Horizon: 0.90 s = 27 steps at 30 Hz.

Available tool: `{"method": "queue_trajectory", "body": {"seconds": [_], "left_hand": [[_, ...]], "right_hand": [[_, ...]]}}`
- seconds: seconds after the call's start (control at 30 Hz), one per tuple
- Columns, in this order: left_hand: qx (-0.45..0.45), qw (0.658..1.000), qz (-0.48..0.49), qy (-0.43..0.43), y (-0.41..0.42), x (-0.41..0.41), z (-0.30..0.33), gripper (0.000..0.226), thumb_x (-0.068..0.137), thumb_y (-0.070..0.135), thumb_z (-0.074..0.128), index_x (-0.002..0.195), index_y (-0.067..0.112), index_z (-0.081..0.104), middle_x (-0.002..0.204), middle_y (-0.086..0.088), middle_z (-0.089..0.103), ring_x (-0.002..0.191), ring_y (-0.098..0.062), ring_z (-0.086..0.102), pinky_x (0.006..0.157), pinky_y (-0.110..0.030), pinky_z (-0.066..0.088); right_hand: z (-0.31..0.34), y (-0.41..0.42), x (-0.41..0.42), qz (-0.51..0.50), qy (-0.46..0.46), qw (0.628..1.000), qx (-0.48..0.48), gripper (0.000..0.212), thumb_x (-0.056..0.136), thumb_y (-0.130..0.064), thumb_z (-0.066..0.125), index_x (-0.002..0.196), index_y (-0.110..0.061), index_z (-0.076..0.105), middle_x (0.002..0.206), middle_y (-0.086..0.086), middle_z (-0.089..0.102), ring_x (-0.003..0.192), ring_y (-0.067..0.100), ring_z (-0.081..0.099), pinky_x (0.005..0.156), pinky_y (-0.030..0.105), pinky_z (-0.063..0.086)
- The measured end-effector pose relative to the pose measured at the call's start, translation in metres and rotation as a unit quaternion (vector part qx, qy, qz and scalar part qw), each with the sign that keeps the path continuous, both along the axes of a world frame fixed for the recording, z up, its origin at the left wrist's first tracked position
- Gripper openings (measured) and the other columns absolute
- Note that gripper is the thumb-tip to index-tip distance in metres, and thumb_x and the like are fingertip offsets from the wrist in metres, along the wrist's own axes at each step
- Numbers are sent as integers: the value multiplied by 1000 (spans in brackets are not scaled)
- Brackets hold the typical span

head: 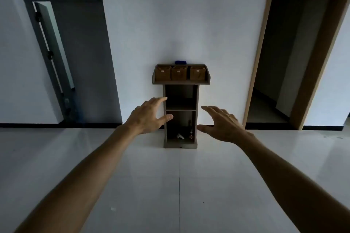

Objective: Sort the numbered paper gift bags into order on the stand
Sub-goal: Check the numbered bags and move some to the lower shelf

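Grip released, both hands (left [149, 115], right [223, 125]) | bags [179, 74] on stand [181, 113]

Both bare forearms stretched forward from the bottom corners, converging toward the centre. Left hand [149, 115] held palm down, fingers straight and slightly spread, thumb pointing to the right. Right hand [223, 124] held a little lower, also palm down, fingers relaxed and spread, thumb pointing to the left. Nothing gripped in either hand. Hands kept apart, not touching each other.
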<state>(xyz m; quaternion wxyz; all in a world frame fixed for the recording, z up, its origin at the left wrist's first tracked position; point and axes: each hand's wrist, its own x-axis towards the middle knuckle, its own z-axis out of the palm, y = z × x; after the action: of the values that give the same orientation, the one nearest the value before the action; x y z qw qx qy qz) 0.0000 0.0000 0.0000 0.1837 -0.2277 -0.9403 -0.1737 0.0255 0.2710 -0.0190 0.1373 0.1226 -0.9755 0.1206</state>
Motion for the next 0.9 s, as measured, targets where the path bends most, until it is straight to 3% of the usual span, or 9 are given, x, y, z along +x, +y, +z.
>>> {"method": "queue_trajectory", "body": {"seconds": [0.9], "left_hand": [[49,999,-16,-9,-13,-425,-9,69,88,56,57,146,29,32,151,3,41,133,-22,47,98,-46,46]], "right_hand": [[-9,-6,-405,-32,17,999,-34,79,88,-61,57,152,-28,26,158,1,30,141,29,36,109,49,36]]}}
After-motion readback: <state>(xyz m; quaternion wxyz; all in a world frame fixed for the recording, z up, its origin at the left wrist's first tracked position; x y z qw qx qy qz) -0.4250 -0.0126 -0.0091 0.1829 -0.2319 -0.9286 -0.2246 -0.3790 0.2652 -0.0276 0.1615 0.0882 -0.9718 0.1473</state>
